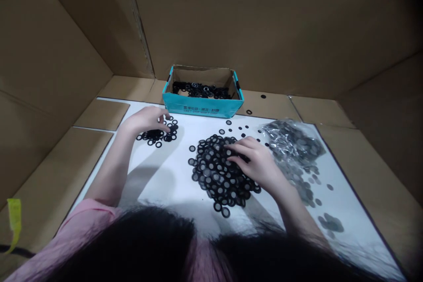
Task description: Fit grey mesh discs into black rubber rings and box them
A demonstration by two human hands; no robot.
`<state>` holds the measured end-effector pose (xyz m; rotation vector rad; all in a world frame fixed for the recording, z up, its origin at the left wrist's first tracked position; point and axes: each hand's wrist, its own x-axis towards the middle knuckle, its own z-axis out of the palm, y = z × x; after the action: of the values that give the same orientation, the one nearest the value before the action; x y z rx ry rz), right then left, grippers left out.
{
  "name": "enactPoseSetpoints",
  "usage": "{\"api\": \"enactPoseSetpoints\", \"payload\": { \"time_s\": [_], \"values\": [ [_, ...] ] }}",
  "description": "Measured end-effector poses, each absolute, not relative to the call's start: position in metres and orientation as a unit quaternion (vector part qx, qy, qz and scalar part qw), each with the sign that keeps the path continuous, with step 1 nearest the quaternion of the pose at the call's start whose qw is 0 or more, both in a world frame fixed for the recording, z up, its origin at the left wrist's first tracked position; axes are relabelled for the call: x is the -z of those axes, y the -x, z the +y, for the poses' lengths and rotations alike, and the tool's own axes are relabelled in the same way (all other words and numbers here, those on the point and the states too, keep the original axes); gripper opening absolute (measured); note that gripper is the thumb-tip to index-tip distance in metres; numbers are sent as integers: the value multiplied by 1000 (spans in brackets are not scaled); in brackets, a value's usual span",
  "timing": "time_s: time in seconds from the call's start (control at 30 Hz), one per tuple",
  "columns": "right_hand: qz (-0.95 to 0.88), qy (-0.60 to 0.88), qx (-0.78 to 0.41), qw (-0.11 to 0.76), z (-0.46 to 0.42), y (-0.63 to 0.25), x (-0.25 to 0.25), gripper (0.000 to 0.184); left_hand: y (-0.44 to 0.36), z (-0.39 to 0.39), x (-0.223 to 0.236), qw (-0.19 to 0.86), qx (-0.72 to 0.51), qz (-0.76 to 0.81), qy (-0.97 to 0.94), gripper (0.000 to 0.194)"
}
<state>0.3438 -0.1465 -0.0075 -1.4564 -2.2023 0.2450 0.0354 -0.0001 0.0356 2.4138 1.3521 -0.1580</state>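
Observation:
My left hand (pixel 147 120) rests on the white sheet (pixel 165 176), its fingers curled over a small heap of black rings (pixel 160 134); what the fingertips pinch is too small to make out. Fingers spread and lying flat, my right hand (pixel 256 161) sits on the right side of a large pile of black rings with grey mesh centres (pixel 218 172). Long dark hair covers the bottom of the view.
A teal cardboard box (pixel 201 106) holding more black rings stands at the back. A clear plastic bag of grey discs (pixel 292 141) lies to the right, with loose discs (pixel 330 222) trailing toward me. Brown cardboard walls surround the sheet.

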Motion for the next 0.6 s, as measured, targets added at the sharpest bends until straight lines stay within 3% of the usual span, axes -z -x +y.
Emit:
{"api": "enactPoseSetpoints", "payload": {
  "time_s": [0.2, 0.37, 0.6],
  "values": [
    [-799, 557, -101, 202, -153, -355, 5, 32, -16, 24, 1, 189, 118, 518, -826, 51],
    [-749, 626, -68, 207, -153, -385, 5, 34, -12, 33, 16, 183, 120, 527, -821, 48],
    [-741, 650, -70, 151, -95, -383, 48, 34, -12, 35, 19, 190, 119, 523, -823, 44]
  ]
}}
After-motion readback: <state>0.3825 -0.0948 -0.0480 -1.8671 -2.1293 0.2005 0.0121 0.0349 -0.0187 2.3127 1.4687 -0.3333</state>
